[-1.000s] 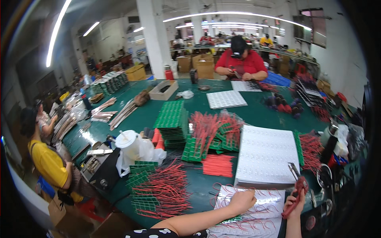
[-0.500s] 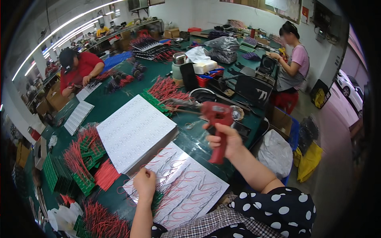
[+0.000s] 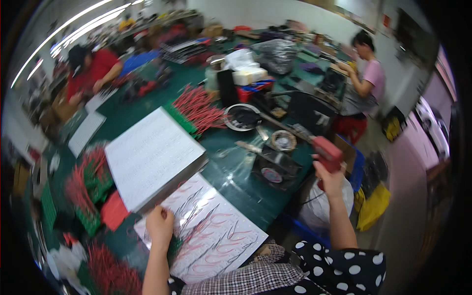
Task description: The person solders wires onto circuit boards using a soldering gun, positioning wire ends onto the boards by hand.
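My left hand [image 3: 160, 227] lies flat on a white board [image 3: 216, 236] strung with red and black wires, pressing its near left corner on the green table [image 3: 236, 189]. My right hand [image 3: 328, 178] is raised off the table's right edge and grips a red hand tool [image 3: 326, 151] by its handle. A second white board [image 3: 150, 155] lies just beyond the wired one, tilted up on a stack.
Bundles of red wires [image 3: 199, 105] and green holders [image 3: 91, 179] cover the table. A round tray [image 3: 243, 117], a small fan [image 3: 275, 169] and boxes [image 3: 248, 76] sit at the right. One person in red [image 3: 93, 69] works at the far left, another in pink [image 3: 366, 78] at the right.
The view has swung further right and blurred. My right hand with the red tool moved out to the right, past the table edge. My left hand stays on the wired board.
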Tool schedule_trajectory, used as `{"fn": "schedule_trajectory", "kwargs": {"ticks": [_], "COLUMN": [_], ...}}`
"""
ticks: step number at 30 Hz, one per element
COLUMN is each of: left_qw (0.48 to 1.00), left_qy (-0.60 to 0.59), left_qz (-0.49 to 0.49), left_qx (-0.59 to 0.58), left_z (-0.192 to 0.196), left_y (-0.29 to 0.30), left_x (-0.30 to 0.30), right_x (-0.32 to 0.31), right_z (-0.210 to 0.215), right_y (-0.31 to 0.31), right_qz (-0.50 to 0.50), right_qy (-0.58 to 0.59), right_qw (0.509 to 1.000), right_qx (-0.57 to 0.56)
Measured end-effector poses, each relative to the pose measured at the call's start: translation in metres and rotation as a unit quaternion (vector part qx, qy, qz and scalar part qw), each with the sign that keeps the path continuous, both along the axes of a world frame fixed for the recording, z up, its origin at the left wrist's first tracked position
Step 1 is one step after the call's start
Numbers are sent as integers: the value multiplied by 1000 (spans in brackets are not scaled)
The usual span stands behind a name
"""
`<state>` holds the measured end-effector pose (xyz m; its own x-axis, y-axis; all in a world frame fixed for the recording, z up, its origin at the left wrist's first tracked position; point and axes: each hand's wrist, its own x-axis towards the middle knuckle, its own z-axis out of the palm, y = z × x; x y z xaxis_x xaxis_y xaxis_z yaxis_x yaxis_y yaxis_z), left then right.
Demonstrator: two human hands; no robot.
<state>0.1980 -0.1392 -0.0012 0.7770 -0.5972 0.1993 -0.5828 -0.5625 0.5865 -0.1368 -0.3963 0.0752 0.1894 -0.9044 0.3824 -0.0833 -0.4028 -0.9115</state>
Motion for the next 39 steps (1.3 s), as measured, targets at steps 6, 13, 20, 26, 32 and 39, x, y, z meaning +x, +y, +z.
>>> {"fn": "schedule_trajectory", "kwargs": {"ticks": [6,13,20,26,32,39], "left_qw": [997,995,995,998,994,981], "left_qy": [68,-45,67,-7,-48,-158], "left_qz": [-34,-53,-58,-62,-92,108], "left_qx": [-18,70,-44,-21,-43,20], "left_z": [6,15,6,6,23,21], "left_y": [-5,9,31,33,46,96], "left_x": [3,-12,-10,-19,-25,58], "right_x": [-4,32,73,89,107,112], "right_z": [22,14,-10,-28,-44,-51], "right_y": [38,76,81,78,67,66], "right_qz": [63,238,316,332,386,366], "right_qy": [-124,-138,-188,-244,-265,-264], "right_qw": [990,956,894,834,758,762], "right_qx": [-11,98,257,366,455,464]}}
